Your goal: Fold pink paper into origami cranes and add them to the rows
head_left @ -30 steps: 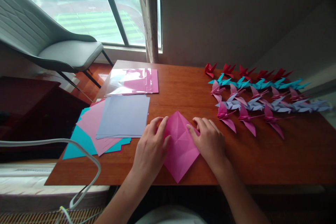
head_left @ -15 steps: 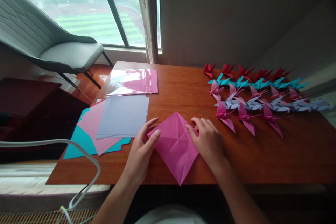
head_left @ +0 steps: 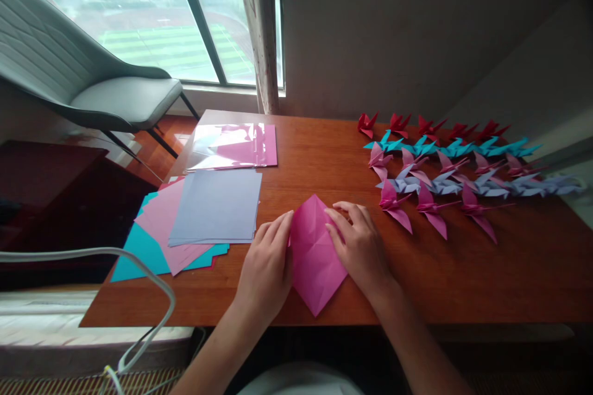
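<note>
A creased magenta sheet of origami paper (head_left: pixel 317 259) stands corner toward me near the front edge of the wooden table (head_left: pixel 463 284). Its left side is lifted and bent inward by my left hand (head_left: pixel 266 262), whose fingers are closed along that edge; the thumb is hidden behind the hand. On the opposite side, my right hand (head_left: pixel 359 244) grips the upper right edge, with thumb and fingertips resting at the paper. Crease lines cross around the middle of the sheet.
Rows of folded paper cranes in red, turquoise (head_left: pixel 421 145), pink, lavender and magenta (head_left: pixel 430 210) stand at the right. On the left lie fanned sheets, lavender paper (head_left: pixel 215 207) on top, and a clear packet (head_left: pixel 227 145). A white cable (head_left: pixel 157 278) loops at lower left, before a chair (head_left: pixel 125 99).
My left hand has turned over and moved right, folding the paper's left corner up and inward. The paper looks narrower. My right hand stays at its edge, shifted slightly left.
</note>
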`<state>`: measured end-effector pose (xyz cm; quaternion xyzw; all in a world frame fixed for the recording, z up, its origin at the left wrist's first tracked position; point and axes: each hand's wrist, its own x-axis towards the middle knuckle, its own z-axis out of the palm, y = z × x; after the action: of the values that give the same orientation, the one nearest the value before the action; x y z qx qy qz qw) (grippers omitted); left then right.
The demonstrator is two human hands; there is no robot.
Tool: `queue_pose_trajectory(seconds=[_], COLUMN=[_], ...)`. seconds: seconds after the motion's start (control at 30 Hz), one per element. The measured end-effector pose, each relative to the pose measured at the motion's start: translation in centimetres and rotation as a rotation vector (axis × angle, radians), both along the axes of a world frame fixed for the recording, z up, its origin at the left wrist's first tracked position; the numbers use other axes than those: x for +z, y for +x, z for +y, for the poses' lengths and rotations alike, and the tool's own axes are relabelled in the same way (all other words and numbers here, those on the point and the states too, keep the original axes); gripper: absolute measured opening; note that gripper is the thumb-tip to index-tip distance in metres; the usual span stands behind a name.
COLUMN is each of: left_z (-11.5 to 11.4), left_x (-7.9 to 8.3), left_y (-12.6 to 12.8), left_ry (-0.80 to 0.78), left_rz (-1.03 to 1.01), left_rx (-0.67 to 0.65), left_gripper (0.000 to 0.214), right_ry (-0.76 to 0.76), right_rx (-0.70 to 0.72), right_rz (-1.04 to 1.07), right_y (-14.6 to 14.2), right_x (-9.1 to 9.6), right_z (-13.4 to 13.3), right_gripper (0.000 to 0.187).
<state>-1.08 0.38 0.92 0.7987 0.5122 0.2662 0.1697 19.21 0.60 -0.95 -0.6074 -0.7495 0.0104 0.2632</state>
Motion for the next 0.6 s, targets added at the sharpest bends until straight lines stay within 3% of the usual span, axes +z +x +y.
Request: queue_pose_trajectory(seconds=[0.1,0.2,0.6], left_z=[-0.2,-0.4,-1.3], left_x=[0.1,0.2,-0.4], left_y=[0.4,1.0,1.9], left_ry=[0.085,0.108,0.129], left_rz=[0.270,0.399,0.394], left_rx=[0.012,0.023,-0.046], left_gripper=[0.060,0.057,0.060], right_ry=[-0.002,-0.021,-0.177], right_rx=[0.028,0.040,0.046], right_rz=[-0.033,-0.075,-0.269], right_y=[0.0,-0.2,-1.5], right_x=[-0.2,0.1,2.3], right_z=[0.0,-0.1,0.2], right_gripper=[0.028,0.028,0.032])
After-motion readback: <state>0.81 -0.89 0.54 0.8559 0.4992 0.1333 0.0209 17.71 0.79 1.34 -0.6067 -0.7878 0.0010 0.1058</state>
